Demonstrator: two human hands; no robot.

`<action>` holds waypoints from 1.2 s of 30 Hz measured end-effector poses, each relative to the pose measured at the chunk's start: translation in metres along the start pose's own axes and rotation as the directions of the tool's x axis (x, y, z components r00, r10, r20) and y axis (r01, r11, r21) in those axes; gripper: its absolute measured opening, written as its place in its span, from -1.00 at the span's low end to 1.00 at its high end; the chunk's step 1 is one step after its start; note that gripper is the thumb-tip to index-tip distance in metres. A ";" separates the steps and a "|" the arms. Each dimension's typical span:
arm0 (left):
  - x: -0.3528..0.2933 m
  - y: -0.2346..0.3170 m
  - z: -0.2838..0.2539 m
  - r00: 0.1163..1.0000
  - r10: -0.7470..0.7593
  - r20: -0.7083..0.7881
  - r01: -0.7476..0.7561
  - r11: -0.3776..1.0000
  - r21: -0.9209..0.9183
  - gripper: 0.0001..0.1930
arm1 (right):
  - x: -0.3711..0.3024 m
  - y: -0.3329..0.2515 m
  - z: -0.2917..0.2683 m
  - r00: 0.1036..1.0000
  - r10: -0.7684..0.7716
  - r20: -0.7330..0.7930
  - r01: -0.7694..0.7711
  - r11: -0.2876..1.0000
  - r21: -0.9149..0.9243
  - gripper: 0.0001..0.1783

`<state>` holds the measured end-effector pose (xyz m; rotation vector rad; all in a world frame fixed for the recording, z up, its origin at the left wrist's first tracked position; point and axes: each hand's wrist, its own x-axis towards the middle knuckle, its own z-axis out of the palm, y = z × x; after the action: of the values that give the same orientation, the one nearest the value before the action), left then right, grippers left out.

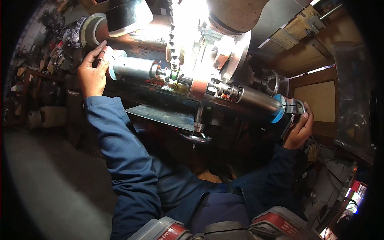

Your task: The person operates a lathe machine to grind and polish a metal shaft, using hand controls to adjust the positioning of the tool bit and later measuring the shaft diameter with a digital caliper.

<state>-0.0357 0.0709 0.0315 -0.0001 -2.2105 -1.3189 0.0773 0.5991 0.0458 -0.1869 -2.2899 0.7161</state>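
A silver metal cylinder (pixel 134 67) with a pale blue-edged collar (pixel 115 70) lies across the left of the machine. My left hand (pixel 94 74) closes on that collar, thumb on the near side and fingers over the top. On the right is a second grey cylinder (pixel 258 101), ending in a bright blue ring (pixel 280 109). Beyond the ring, my right hand (pixel 299 130) is closed around a curved metal handle (pixel 301 106); its fingertips are partly hidden. Between the cylinders runs a slim shaft (pixel 184 78) with stepped metal parts.
A segmented coolant hose (pixel 172 34) hangs over the shaft, beside strong glare from a lamp (pixel 127 16). A round wheel (pixel 240 56) stands behind. Below are a flat metal plate (pixel 164 116) and a handwheel (pixel 196 138). Cluttered shelving (pixel 40 80) is at left, a wooden cabinet (pixel 318 100) at right.
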 end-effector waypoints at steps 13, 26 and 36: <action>-0.002 0.001 -0.001 0.999 0.038 0.017 -0.038 0.999 0.010 -0.78 | -0.022 0.006 0.016 0.963 -0.081 -0.259 0.103 0.992 0.074 -0.58; -0.003 0.013 0.006 0.998 -0.067 -0.021 0.068 0.997 0.045 -0.74 | 0.012 -0.005 -0.005 0.980 0.167 0.108 -0.173 0.984 0.045 -0.63; -0.004 0.016 0.009 0.999 -0.026 -0.047 0.031 0.995 0.099 -0.70 | -0.002 0.002 -0.002 0.998 0.064 -0.007 -0.063 0.995 0.079 -0.63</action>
<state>-0.0318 0.0872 0.0390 0.0987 -2.2424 -1.2104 0.0804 0.6014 0.0447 -0.2264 -2.2506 0.8349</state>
